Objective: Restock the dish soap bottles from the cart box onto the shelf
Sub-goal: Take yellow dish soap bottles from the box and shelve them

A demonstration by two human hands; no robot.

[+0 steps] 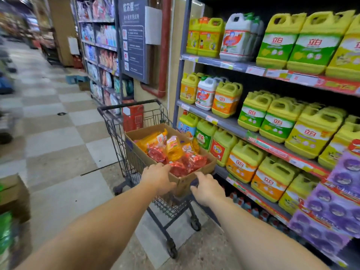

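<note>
Both hands on the near end of the cardboard box atop the cart: left hand flat over the rim, right hand open against the corner, gripping nothing yet. Soap packs inside, red/yellow, right beside shelf w/ yellow jugs. Probs best: steady box first, then lift one pack at a time.

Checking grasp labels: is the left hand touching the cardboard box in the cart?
Touching. The head view shows the left hand lying over the near rim of the cardboard box, fingers draped on the edge with no gap visible.
</note>
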